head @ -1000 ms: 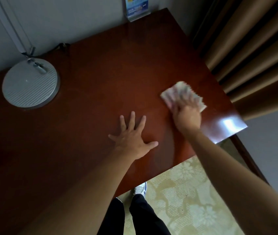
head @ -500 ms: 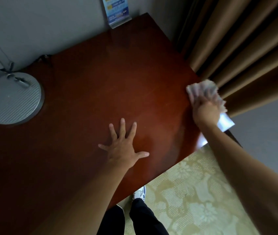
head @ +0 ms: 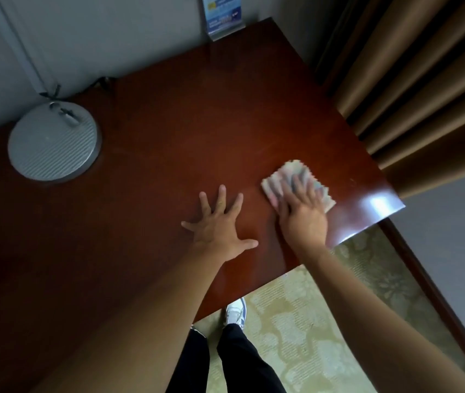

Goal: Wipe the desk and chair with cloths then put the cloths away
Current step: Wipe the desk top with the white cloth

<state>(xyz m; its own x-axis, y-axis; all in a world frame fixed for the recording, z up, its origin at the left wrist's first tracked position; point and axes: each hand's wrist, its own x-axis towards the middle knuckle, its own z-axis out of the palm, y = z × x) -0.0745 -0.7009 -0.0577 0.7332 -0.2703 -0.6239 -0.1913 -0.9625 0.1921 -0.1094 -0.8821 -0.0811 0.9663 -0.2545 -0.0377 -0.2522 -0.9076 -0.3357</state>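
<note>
A dark red wooden desk (head: pixel 169 131) fills the view. My right hand (head: pixel 301 211) lies flat on a pale, light-coloured cloth (head: pixel 278 180) near the desk's right front corner, fingers straight and pressing it onto the wood. My left hand (head: pixel 218 225) rests on the desk just left of the cloth, palm down with fingers spread wide, holding nothing. The chair is not in view.
A round silver lamp base (head: pixel 54 144) with its cable stands at the desk's back left by the wall. A blue sign holder (head: pixel 224 17) stands at the back edge. Brown curtains (head: pixel 410 80) hang right of the desk. Patterned carpet (head: pixel 325 321) and my legs show below.
My right hand slid the cloth out to the desk's right edge by the curtains, then back left toward my left hand. My left hand has stayed planted.
</note>
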